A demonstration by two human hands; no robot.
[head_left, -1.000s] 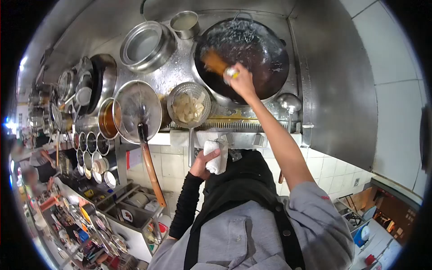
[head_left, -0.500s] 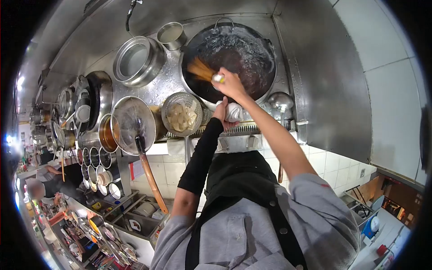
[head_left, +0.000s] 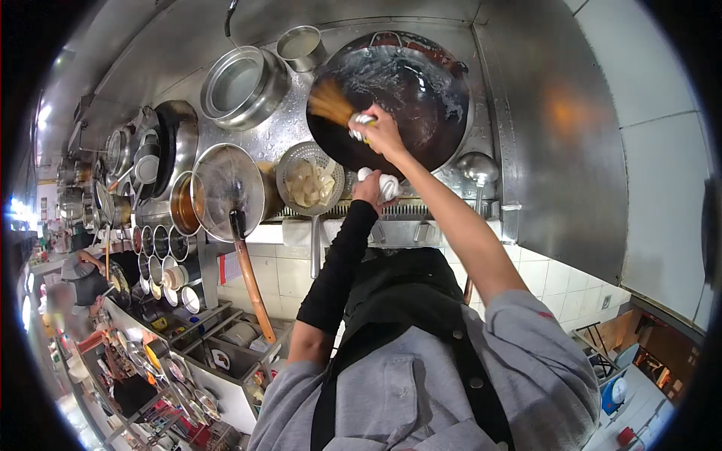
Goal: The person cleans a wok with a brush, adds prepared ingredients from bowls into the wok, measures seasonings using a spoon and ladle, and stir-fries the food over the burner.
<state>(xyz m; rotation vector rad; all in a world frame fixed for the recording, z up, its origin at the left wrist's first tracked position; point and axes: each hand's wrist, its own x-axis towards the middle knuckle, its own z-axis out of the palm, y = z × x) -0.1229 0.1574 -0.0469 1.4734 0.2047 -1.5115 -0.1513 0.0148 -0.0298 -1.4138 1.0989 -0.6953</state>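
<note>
Left hand (head_left: 368, 189) and cloth (head_left: 388, 186) have reached the dark, wet wok (head_left: 414, 94).

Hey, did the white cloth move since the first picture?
Yes. The white cloth went forward, away from the body: from the near side of the slotted grille to the near rim of the wok.

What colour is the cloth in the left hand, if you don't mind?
White, as the head view shows.

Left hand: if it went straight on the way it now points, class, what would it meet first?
The near side of the wok, just past the cloth in the left hand; whether they already touch is unclear from this view.
</note>
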